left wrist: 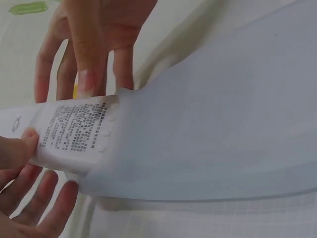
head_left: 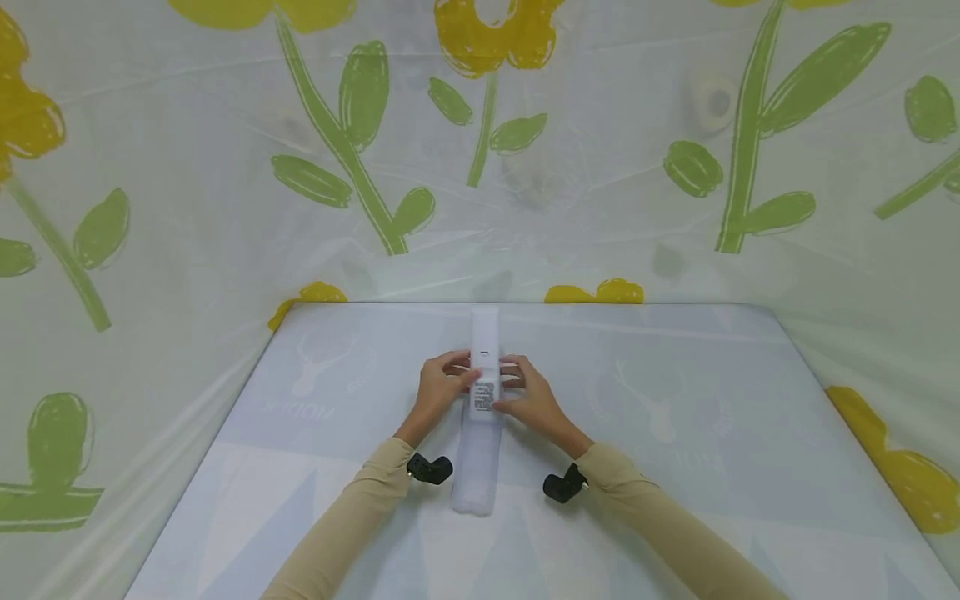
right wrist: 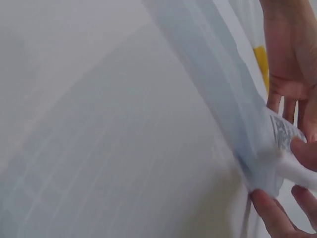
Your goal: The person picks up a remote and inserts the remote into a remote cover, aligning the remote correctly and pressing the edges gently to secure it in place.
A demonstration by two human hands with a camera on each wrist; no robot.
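Note:
A slim white remote control (head_left: 484, 337) with a printed label on its upward face is held between my two hands. A translucent plastic sleeve (head_left: 476, 475) covers its end nearest me and stretches toward me. My left hand (head_left: 441, 387) grips the remote's left side, its thumb on the face beside the label (left wrist: 74, 126) and other fingers beneath. From the other side my right hand (head_left: 534, 400) pinches the edge near the sleeve's mouth. In the right wrist view, the sleeve (right wrist: 213, 69) slants from upper left down to the right hand's fingertips (right wrist: 265, 201).
A pale table (head_left: 675, 358) with faint deer prints and triangles lies under both hands. White curtains (head_left: 585, 167) with yellow flowers and green leaves hang behind and at both sides. A black camera mount sits on each wrist, below the beige sleeves (head_left: 352, 508).

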